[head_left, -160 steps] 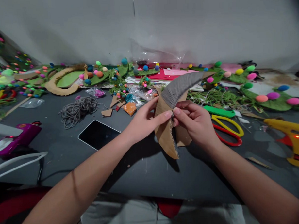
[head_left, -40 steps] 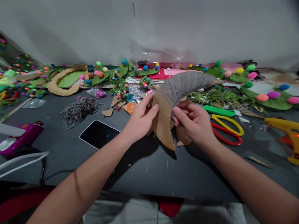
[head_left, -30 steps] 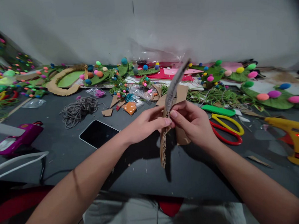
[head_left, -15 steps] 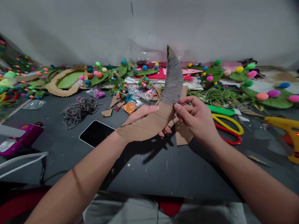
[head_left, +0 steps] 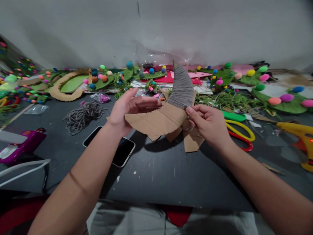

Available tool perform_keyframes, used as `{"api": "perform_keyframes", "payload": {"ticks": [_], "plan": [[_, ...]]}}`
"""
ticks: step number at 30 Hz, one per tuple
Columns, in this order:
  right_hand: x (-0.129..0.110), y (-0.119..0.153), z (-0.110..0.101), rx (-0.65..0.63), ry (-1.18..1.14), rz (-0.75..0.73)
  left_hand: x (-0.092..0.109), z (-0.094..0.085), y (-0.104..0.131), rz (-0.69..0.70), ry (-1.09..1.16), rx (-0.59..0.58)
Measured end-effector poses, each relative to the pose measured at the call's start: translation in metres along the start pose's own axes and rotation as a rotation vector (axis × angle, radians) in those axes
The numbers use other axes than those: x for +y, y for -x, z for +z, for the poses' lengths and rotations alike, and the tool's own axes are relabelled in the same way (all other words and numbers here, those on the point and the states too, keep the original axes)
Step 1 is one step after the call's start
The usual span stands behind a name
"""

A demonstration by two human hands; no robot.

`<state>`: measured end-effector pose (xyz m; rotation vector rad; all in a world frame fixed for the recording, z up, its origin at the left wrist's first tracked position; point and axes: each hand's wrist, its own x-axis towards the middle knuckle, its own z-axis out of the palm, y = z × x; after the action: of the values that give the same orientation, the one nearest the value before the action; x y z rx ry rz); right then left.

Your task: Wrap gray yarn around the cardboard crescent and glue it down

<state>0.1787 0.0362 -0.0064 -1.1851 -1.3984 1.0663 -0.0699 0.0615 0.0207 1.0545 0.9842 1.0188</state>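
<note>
A crescent of brown cardboard (head_left: 159, 121) has its upper half wrapped in grey yarn (head_left: 181, 87), with the pointed tip upward. My right hand (head_left: 209, 124) pinches the crescent at its right edge, where the wrapping ends. Behind the crescent's left end is my left hand (head_left: 129, 110), its fingers apart and stretched to the right, not gripping it. Loose cardboard pieces (head_left: 192, 141) lie below the crescent. A tangled heap of grey yarn (head_left: 83, 116) rests on the left of the table.
A phone (head_left: 124, 152) lies under my left wrist. Scissors with yellow and red handles (head_left: 240, 130) are beside my right hand. A yellow glue gun (head_left: 306, 139) lies at the right, a purple tool (head_left: 21, 144) at the left. Leaves with coloured balls (head_left: 286, 98) line the back.
My left hand has let go of the crescent and moved up and left, fingers spread. The crescent's tip has dropped lower, and my right hand has shifted slightly right with it.
</note>
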Motion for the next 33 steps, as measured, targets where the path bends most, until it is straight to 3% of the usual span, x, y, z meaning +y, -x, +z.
{"api": "perform_keyframes", "payload": {"ticks": [2, 5, 8, 10, 13, 17, 27, 33], "plan": [[0.002, -0.001, -0.002, 0.015, 0.014, 0.002, 0.001, -0.003, 0.001, 0.22, -0.179, 0.148], [0.004, -0.004, -0.006, 0.055, 0.046, -0.006, -0.001, 0.0, 0.007, 0.51, -0.62, 0.38], [0.005, -0.006, -0.007, 0.078, 0.075, -0.014, -0.003, 0.004, 0.014, 0.58, -0.998, 0.453], [0.004, -0.005, -0.005, 0.088, 0.071, -0.012, -0.007, 0.009, 0.016, 0.577, -1.15, 0.426], [0.002, -0.002, 0.001, 0.105, 0.042, -0.008, -0.015, 0.02, 0.019, 0.574, -1.281, 0.267], [-0.001, 0.003, 0.008, 0.086, 0.043, -0.013, -0.027, 0.034, 0.02, 0.519, -1.285, 0.069], [-0.004, 0.0, -0.007, -0.114, 0.076, -0.128, -0.021, 0.024, 0.016, 0.532, -1.073, -0.004], [-0.005, -0.003, -0.011, -0.115, 0.082, -0.155, -0.02, 0.023, 0.016, 0.556, -1.071, 0.006]]}}
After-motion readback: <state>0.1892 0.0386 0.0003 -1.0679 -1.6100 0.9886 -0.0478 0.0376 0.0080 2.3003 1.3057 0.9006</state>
